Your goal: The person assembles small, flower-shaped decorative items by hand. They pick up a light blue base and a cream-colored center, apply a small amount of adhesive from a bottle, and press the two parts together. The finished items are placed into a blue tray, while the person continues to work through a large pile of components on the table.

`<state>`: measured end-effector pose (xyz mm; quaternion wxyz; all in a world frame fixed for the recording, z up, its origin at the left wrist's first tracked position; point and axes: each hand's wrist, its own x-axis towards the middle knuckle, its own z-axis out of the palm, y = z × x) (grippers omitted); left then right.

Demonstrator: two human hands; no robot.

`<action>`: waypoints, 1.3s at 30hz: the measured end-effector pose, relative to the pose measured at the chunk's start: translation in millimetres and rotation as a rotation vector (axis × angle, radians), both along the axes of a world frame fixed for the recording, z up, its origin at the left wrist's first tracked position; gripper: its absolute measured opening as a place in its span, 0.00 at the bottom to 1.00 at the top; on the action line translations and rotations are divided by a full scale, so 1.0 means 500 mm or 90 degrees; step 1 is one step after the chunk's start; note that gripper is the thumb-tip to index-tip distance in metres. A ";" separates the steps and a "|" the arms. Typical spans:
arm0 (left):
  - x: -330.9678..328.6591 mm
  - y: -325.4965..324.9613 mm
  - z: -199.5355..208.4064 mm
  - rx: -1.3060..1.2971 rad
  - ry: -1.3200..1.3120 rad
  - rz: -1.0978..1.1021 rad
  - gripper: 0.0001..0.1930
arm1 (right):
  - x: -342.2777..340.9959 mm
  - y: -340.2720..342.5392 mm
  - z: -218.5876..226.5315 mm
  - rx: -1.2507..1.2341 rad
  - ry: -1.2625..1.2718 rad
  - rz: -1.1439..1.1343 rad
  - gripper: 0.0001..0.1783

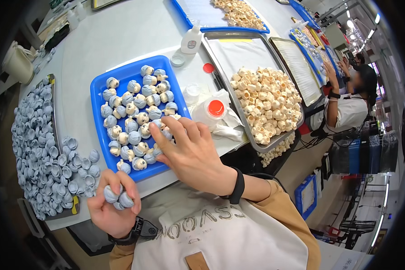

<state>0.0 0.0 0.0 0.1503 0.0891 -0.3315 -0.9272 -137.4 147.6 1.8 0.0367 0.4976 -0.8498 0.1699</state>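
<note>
In the head view, the small doll heads (133,86) sit in the blue tray (126,72) on the white table (99,40); the right hand (195,150) is nearer to them, reaching over the tray's near right corner, so the heads lie ahead and to the left of its fingers. Its thumb and forefinger stand widely parted; whether they touch a head, I cannot tell. The left hand (110,218), curled closed around blue-grey pieces (111,194), is just outside the tray's near left corner. The heads are roundish, with no common long axis; the tray's runs away from the person, leaning left.

Counted: at least two pieces in the left hand; roughly forty heads, some hidden by the right; one white bottle (192,41); one red disc (208,68). Heaped blue-grey caps (40,148) at the table's left edge and cream pieces (265,103) in the metal tray (238,51) are too many to count.
</note>
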 end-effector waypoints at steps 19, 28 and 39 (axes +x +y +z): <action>-0.018 0.027 0.013 -0.128 -0.147 -0.139 0.23 | -0.179 0.269 0.063 -0.028 -0.027 -0.307 0.11; -0.016 0.022 0.013 -0.098 -0.136 -0.150 0.17 | -0.174 0.261 0.072 -0.005 -0.045 -0.277 0.13; -0.019 0.032 0.004 -0.115 -0.085 -0.127 0.16 | -0.114 0.207 0.137 -0.370 -0.276 -0.068 0.14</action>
